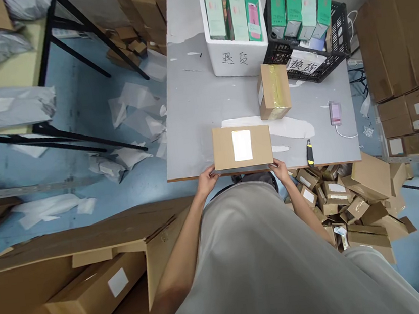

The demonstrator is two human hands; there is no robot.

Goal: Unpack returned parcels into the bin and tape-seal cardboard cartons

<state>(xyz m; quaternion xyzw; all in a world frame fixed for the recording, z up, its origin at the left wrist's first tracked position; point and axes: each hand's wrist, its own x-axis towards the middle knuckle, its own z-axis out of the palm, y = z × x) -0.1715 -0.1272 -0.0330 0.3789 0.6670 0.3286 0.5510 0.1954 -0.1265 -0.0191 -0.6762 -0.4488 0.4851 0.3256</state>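
Note:
A closed cardboard box (225,147) with a white label on its face is at the front edge of the table, its near side over the edge. My left hand (207,180) grips its near left corner with the fingers bent. At the near right corner my right hand (280,170) holds the same box, fingertips partly hidden at its underside. Beyond it stands a smaller, taller carton (273,90) with yellowish tape down it. A black and yellow utility knife (310,154) lies to the right of my right hand, close to the edge.
At the table's (191,103) back stand a white bin (238,64) and a black crate (337,44), both with green-and-white boxes. A phone (335,113) with a cable lies right. Cartons (328,193) pile on the floor right; a large open carton (157,229) stands left.

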